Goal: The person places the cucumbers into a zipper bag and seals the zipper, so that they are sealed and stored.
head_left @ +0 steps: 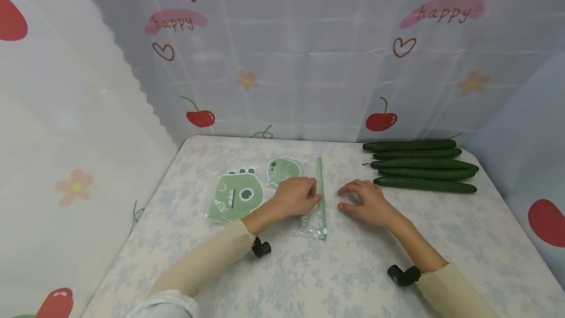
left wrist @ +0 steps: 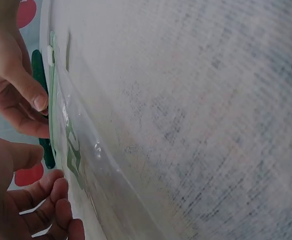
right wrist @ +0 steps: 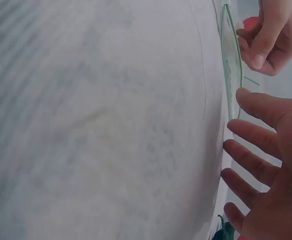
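A clear plastic zip bag (head_left: pixel 309 171) with green cartoon dinosaur prints lies flat on the table, its green zip edge (head_left: pixel 322 200) facing right. Two green edges stand slightly apart at the bag's mouth (right wrist: pixel 231 60) in the right wrist view. Over the bag near that edge is my left hand (head_left: pixel 295 196), fingers loosely bent, thumb tip apart from the index finger in the left wrist view. My right hand (head_left: pixel 368 202) hovers right of the zip edge, fingers spread and holding nothing. Several dark green cucumbers (head_left: pixel 423 163) lie side by side beyond it.
The table (head_left: pixel 282 278) has a pale blue floral cover. Patterned curtains (head_left: pixel 282 63) with cherries, hearts and flowers hang behind it and at both sides. Black wrist cameras (head_left: pixel 403 275) sit on both forearms. A small white slider (head_left: pixel 324 231) is at the zip's near end.
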Action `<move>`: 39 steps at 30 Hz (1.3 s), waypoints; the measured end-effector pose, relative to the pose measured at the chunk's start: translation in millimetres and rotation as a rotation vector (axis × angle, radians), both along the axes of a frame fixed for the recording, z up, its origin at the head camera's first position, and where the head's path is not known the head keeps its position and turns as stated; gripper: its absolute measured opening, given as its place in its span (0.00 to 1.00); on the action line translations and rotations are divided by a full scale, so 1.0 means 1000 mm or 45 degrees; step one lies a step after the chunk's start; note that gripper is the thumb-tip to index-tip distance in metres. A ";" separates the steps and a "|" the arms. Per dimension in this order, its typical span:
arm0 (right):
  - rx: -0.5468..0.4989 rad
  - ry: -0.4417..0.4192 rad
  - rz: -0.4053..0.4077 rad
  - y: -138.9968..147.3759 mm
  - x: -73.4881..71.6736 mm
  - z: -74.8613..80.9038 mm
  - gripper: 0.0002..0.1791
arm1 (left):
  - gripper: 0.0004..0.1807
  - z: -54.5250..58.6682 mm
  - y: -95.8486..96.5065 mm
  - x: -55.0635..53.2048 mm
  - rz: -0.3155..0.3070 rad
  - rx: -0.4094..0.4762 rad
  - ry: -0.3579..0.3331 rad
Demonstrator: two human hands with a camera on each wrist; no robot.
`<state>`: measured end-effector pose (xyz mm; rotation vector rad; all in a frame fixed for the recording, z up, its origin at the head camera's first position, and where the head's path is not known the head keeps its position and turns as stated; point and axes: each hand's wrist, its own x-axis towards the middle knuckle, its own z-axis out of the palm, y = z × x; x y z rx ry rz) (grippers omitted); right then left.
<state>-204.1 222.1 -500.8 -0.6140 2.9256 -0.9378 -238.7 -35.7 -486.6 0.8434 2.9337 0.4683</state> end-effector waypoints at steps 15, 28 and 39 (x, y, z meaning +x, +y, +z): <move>-0.044 0.035 0.035 -0.014 -0.005 -0.004 0.13 | 0.17 -0.005 0.017 -0.009 0.100 -0.121 -0.002; 0.020 -0.019 0.064 -0.034 -0.007 -0.005 0.20 | 0.08 -0.006 0.007 -0.006 0.137 0.017 -0.081; 0.149 -0.036 0.030 -0.045 -0.005 0.001 0.26 | 0.05 0.004 0.000 0.006 0.168 0.028 0.129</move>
